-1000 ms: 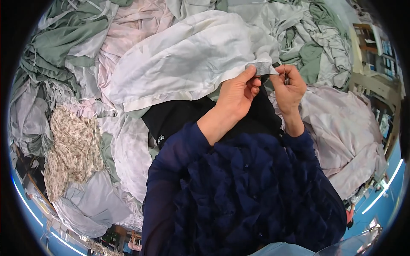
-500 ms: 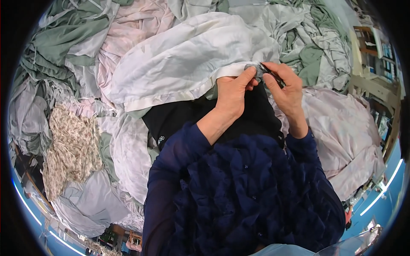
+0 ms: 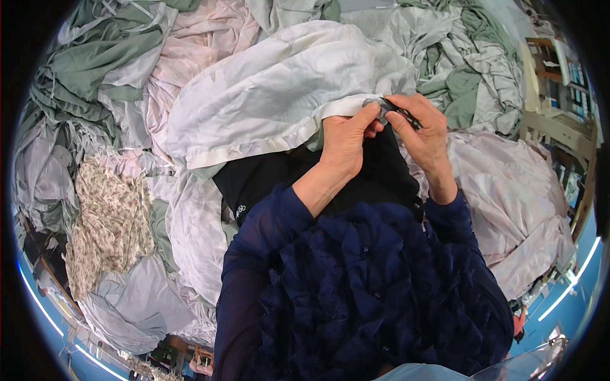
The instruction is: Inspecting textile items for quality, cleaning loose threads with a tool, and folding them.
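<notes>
pinching closer than a moment ago, the left hand (image 3: 346,143) and right hand (image 3: 422,133) now meet fingertip to fingertip on a small grey wad (image 3: 380,108) at the hem of the white sheet (image 3: 273,89), the right also gripping a thin dark tool (image 3: 406,114). under both wrists lies a smooth black cloth (image 3: 273,181) with a tiny white mark near its left edge; crumpled green, pink and floral fabrics (image 3: 108,222) lie heaped around.

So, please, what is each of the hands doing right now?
Left hand: closed, pinching the hem of the white sheet.
Right hand: closed on the same hem.
</notes>
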Action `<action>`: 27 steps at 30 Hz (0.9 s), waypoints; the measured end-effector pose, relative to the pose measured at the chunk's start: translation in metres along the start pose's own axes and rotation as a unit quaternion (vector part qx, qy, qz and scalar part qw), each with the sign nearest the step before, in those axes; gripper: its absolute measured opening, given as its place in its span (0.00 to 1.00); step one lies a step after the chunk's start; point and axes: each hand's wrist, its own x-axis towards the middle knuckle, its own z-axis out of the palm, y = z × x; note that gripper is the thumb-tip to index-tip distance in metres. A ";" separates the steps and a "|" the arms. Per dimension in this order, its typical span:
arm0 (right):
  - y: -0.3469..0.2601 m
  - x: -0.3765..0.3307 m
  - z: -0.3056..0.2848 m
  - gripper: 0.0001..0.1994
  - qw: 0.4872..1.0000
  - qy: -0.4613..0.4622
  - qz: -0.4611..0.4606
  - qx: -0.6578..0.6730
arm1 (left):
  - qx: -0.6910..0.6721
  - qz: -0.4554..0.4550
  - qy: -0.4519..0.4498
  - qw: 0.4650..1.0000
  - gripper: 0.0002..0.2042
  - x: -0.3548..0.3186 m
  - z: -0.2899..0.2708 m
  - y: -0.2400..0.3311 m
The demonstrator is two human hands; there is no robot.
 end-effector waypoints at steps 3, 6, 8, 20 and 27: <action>0.003 0.000 0.001 0.12 1.000 0.001 -0.002 0.008 | -0.011 -0.012 0.001 1.000 0.05 0.001 0.000 0.000; 0.005 -0.001 0.001 0.12 1.000 0.003 -0.007 0.006 | 0.000 -0.014 0.005 1.000 0.05 0.001 0.001 0.000; 0.006 -0.001 0.002 0.11 1.000 0.004 -0.006 0.007 | -0.002 -0.019 0.009 1.000 0.05 0.002 0.000 0.000; 0.028 -0.015 0.015 0.16 0.986 0.083 0.061 0.128 | -0.017 -0.042 0.032 0.998 0.04 0.004 0.002 0.000; 0.012 -0.003 0.018 0.15 0.998 0.036 0.023 0.054 | -0.055 -0.041 0.052 0.996 0.04 0.007 -0.003 0.018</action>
